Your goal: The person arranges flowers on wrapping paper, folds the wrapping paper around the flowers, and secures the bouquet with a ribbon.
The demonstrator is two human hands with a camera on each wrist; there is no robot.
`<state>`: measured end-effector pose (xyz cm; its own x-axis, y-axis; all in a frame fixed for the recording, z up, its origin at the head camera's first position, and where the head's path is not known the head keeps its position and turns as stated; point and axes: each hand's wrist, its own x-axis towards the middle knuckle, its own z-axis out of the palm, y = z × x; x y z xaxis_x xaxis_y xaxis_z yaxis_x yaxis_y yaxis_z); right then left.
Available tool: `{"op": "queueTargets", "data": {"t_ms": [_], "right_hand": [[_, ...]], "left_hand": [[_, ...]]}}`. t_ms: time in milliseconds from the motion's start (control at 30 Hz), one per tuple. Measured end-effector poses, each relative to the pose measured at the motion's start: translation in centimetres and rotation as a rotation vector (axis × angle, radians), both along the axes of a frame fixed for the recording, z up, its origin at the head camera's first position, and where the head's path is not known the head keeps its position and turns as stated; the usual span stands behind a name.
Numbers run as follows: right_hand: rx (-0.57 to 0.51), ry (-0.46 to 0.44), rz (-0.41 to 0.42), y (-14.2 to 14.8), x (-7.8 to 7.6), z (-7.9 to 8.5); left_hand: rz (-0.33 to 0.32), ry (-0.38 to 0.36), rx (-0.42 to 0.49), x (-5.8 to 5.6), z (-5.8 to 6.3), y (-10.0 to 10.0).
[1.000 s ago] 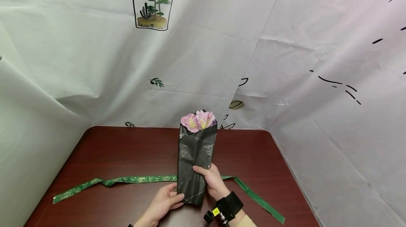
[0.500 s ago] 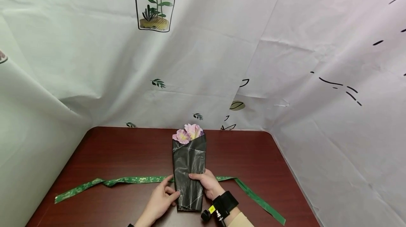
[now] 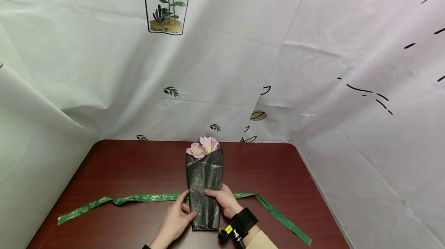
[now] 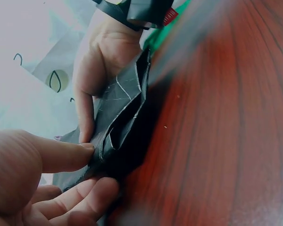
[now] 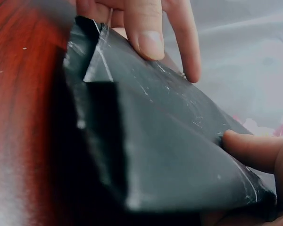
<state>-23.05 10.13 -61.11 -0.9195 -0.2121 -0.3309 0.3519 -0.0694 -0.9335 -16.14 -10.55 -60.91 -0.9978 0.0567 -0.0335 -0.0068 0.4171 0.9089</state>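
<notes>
A slim bouquet (image 3: 203, 173) wrapped in black paper lies near the middle of the table in the head view. Pink flowers (image 3: 209, 145) show at its far end. My right hand (image 3: 226, 203) grips its right side, thumb across the front and fingers hidden behind. At the lower left edge, my left hand (image 3: 175, 218) pinches the paper, its index finger reaching farther up the side. The left wrist view shows the wrapper's folded open bottom (image 4: 127, 113). A green ribbon (image 3: 149, 198) with gold print passes beneath the bouquet and sticks out on both sides.
The dark red wooden table (image 3: 132, 167) ends at a back edge against a white printed cloth (image 3: 222, 67). Cloth also hangs along both sides. A black strap with a small camera (image 3: 243, 222) sits on the right wrist.
Both hands have brought the bouquet down toward the table and slightly left. My left hand has shifted from the bottom corner up along the left edge. The ribbon stays put.
</notes>
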Motion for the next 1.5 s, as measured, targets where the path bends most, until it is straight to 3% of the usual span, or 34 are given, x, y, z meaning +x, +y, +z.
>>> {"op": "queueTargets", "data": {"t_ms": [167,300,533,700,900,1233,1500], "right_hand": [[0.010,0.030,-0.037,-0.2,0.2,0.2],[0.029,0.082,-0.050,-0.1,0.1,0.2],[0.074,0.087,-0.047,0.1,-0.4,-0.2],[0.087,0.108,-0.031,-0.1,-0.6,-0.2],[0.119,0.139,-0.021,-0.1,-0.5,-0.4],[0.181,0.204,-0.047,-0.4,-0.3,-0.3],[0.266,0.250,-0.038,-0.8,-0.2,0.1]], "left_hand": [[0.020,-0.016,-0.004,-0.2,0.4,0.1],[0.033,0.019,-0.036,-0.4,0.4,0.3],[0.038,0.173,-0.327,-0.6,0.0,1.0],[0.044,0.222,-0.406,-0.7,-0.4,1.0],[-0.027,0.173,-0.436,-0.5,-0.7,0.6],[-0.068,0.139,-0.586,0.6,0.6,0.8],[-0.108,0.092,-0.504,1.2,0.7,0.9]]}}
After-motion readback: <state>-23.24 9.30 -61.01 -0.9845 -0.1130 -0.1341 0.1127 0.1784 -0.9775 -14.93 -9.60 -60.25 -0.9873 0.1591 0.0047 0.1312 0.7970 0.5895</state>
